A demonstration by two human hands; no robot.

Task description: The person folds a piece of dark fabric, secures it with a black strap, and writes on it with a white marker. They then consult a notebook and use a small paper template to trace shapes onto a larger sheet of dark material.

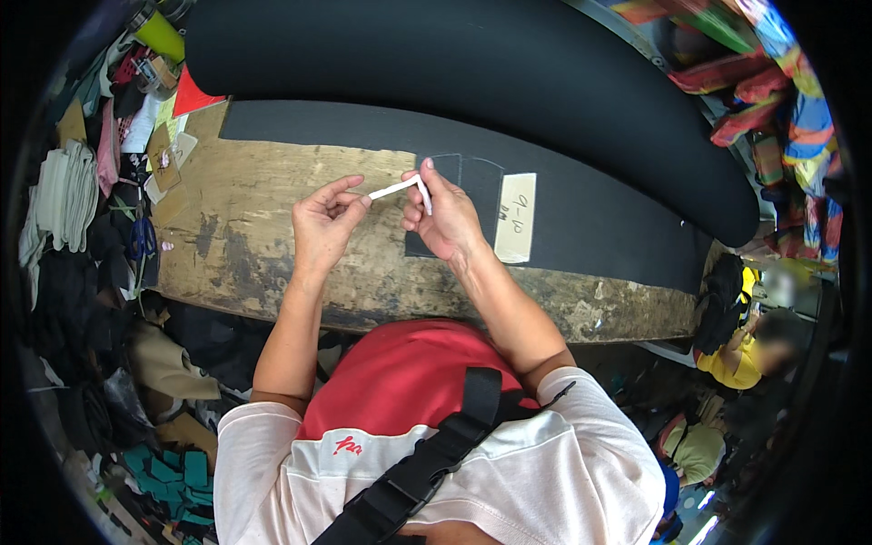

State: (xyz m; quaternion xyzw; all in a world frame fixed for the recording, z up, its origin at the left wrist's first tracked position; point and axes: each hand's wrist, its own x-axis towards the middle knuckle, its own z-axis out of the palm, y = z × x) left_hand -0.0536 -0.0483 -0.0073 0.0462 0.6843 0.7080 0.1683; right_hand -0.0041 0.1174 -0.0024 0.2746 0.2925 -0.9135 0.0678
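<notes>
Above the worktable, a narrow white strip (pixel 393 190) stretches between my two hands, with a sharp bend near its right end. My left hand (pixel 325 225) pinches the left end between thumb and forefinger. My right hand (pixel 450 216) grips the strip at the bend, and its short end hangs down in front of the palm. What the strip is made of I cannot tell. Beneath my right hand lies black sheet material (pixel 581 222) with thin pale outlines drawn on it. A cream card pattern piece (pixel 516 218) with handwritten marks rests on the sheet, just right of that hand.
A thick black roll (pixel 472 68) spans the table's far side. The worn wooden table (pixel 227 227) has blue-handled scissors (pixel 143 238) at its left edge, near folded grey cloth (pixel 68 195). Scraps lie lower left. Colourful bundles (pixel 804 118) stand at upper right; people sit at lower right.
</notes>
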